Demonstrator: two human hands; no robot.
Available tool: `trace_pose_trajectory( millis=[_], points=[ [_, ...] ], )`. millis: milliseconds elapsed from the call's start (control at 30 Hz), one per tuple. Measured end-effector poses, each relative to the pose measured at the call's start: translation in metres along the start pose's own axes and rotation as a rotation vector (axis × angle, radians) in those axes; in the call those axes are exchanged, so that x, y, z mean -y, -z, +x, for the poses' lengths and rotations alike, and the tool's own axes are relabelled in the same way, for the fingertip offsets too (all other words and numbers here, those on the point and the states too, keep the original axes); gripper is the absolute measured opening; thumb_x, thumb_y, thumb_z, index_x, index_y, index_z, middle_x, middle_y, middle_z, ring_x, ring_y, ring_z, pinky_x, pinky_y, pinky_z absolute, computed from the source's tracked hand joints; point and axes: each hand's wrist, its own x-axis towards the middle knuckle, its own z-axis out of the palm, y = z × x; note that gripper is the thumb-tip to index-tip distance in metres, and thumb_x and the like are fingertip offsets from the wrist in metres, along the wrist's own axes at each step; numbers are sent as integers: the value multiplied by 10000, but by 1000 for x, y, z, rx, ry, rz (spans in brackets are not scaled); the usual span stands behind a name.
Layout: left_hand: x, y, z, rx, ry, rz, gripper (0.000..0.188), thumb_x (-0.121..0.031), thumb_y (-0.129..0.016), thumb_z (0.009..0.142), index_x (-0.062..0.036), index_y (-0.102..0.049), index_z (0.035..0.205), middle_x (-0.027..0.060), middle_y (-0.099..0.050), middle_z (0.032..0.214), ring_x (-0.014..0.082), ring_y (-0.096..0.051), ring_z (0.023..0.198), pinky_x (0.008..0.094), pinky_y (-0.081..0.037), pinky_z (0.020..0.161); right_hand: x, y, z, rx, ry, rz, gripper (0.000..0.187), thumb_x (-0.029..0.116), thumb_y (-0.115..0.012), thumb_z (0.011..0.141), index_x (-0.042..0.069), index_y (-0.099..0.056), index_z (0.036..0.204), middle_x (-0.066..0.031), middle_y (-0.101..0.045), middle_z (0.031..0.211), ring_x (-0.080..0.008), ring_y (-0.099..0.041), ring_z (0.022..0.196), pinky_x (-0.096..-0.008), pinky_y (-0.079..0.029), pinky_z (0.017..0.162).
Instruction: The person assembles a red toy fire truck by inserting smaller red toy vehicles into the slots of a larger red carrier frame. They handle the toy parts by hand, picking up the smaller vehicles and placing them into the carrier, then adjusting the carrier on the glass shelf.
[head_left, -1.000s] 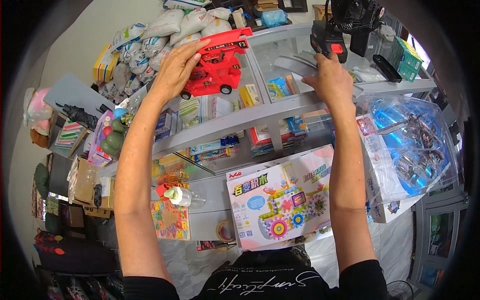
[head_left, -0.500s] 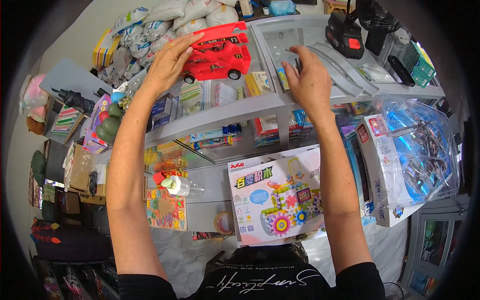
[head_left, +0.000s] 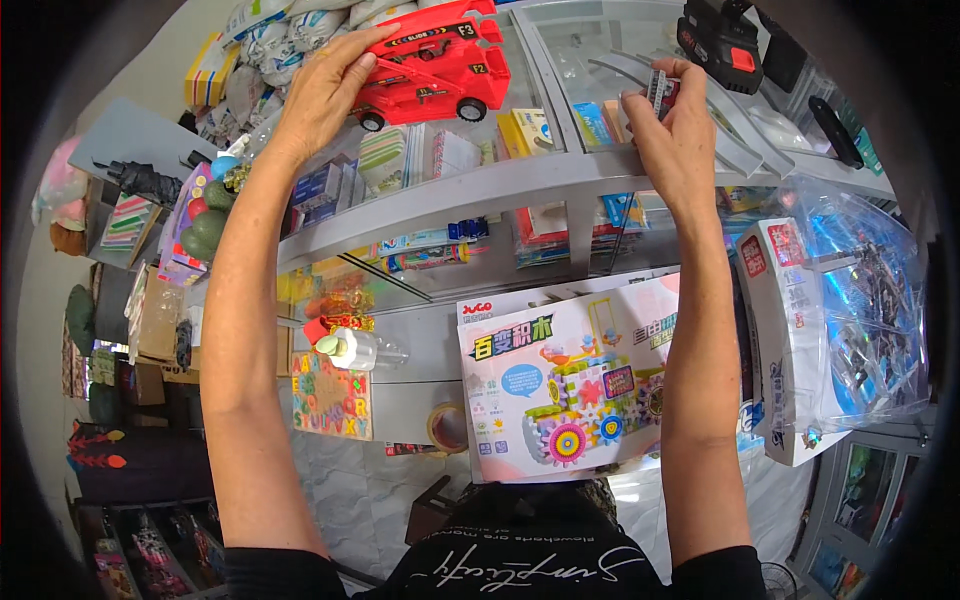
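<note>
On the glass counter stands a red plastic toy truck point(head_left: 430, 85) with black wheels and a raised upper ramp. My left hand point(head_left: 325, 95) grips its left end, fingers over the top and thumb against the near side. To the right of the truck, my right hand point(head_left: 680, 135) is raised over the counter. Between its thumb and fingers is a small dark red and black piece point(head_left: 662, 92) with a pale ridged edge; its kind is unclear. Curved grey plastic track strips point(head_left: 735, 140) lie just beyond that hand.
A black battery pack point(head_left: 718, 45) and a black knife-like object point(head_left: 835, 132) lie on the counter point(head_left: 480, 188) at right. Nearer me are a building-block box point(head_left: 510, 400), a pump bottle point(head_left: 355, 350), a tape roll point(head_left: 447, 428) and a plastic-wrapped toy box point(head_left: 790, 340).
My right hand has shifted right, and the small dark piece in it now shows more clearly. The truck and my left hand sit slightly higher in the picture, as the whole view has shifted.
</note>
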Motion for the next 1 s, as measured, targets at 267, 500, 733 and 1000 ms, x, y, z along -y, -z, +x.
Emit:
trace_pose_trajectory(
  millis=[267, 500, 733, 1000],
  points=[
    [4, 1, -3, 0, 5, -9, 363, -246, -444, 1019, -169, -554, 1356, 127, -569, 1330, 285, -508, 1259, 351, -374, 1067, -2, 2, 2, 69, -105, 224, 373, 225, -560, 822, 3, -506, 1116, -126, -597, 722, -220, -580, 603, -356, -476, 633],
    [-9, -3, -16, -352, 51, 159, 398, -326, -548, 943, -180, -585, 1311, 124, -580, 1272, 314, -519, 1199, 416, -389, 1010, -12, 7, 10, 153, -118, 477, 309, 184, -455, 913, 37, -411, 1181, -124, -572, 913, -163, -582, 577, -299, -479, 552],
    [-41, -52, -79, -499, 380, -213, 327, -106, -666, 823, -110, -619, 1147, 137, -567, 1059, 314, -570, 997, 399, -453, 865, 10, 8, 14, 218, -272, 367, 340, 146, -489, 914, 83, -375, 1227, -87, -537, 861, -139, -560, 548, -244, -403, 400],
    [-48, -66, -67, -413, 375, -186, 429, -132, -671, 849, -107, -572, 1266, 159, -563, 1134, 291, -606, 945, 377, -493, 851, -3, -14, 20, 430, 171, 105, 492, 155, -656, 894, 130, -457, 1344, -56, -561, 842, -120, -570, 656, -260, -465, 524]
  ],
)
